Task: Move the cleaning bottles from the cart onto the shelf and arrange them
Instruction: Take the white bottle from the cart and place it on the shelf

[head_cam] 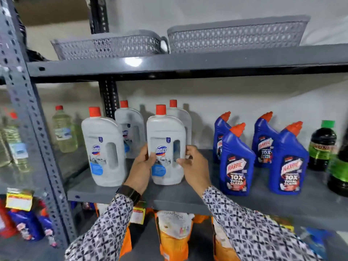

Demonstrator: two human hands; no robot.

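A white Domex bottle (165,147) with a red cap stands upright near the front of the grey middle shelf (188,196). My left hand (142,167) grips its left side and my right hand (194,166) grips its right side by the handle hole. Another white Domex bottle (104,151) stands to the left, and two more (130,130) stand behind. Several blue Harpic bottles (237,162) with orange caps stand in two rows to the right. The cart is out of view.
Dark bottles with green labels (322,146) stand at the far right. Clear yellowish bottles (64,129) sit on the neighbouring rack at left. Two grey perforated baskets (235,34) rest on the upper shelf. Orange refill pouches (173,236) fill the shelf below.
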